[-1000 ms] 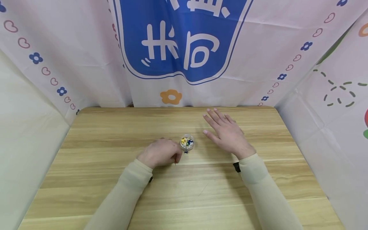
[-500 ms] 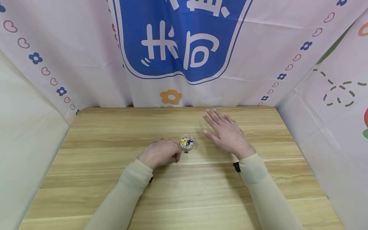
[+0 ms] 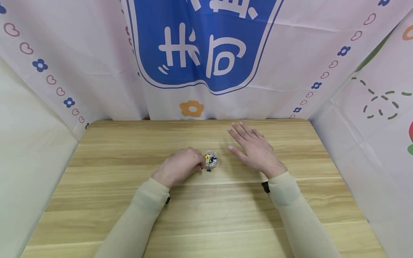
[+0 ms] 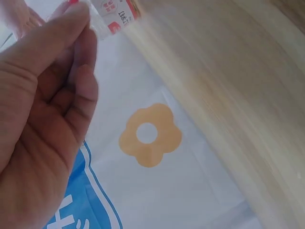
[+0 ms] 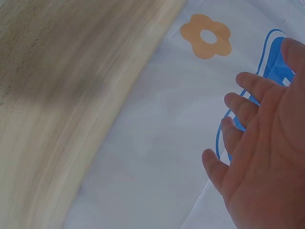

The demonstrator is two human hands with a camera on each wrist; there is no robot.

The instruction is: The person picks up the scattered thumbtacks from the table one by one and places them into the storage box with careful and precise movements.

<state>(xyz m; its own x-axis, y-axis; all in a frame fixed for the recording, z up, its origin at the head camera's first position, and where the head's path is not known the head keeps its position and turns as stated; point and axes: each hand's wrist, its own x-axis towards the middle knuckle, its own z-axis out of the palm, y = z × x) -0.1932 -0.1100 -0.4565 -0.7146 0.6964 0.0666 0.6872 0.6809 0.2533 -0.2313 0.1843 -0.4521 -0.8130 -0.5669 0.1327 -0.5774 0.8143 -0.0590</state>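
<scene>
A clear round box [image 3: 211, 159] stands mid-table in the head view, with small yellow, white, blue and green push pins inside. My left hand [image 3: 182, 165] is at its left side, fingertips close to the rim; whether they touch it I cannot tell. In the left wrist view, thumb and fingers pinch a small red push pin [image 4: 73, 1], mostly covered by the fingertips. The box's printed label [image 4: 114, 13] appears just beyond them. One dark blue push pin [image 3: 208, 170] lies in front of the box. To the right, my right hand [image 3: 255, 150] has its fingers spread and holds nothing.
The wooden table [image 3: 206, 222] ends at the back against a white printed curtain [image 3: 167, 104] with a blue emblem. White sheets also enclose the left and right sides.
My left hand has moved up and slightly right, from in front of the box's left side to its rim, carrying the red push pin. The right hand has stayed still.
</scene>
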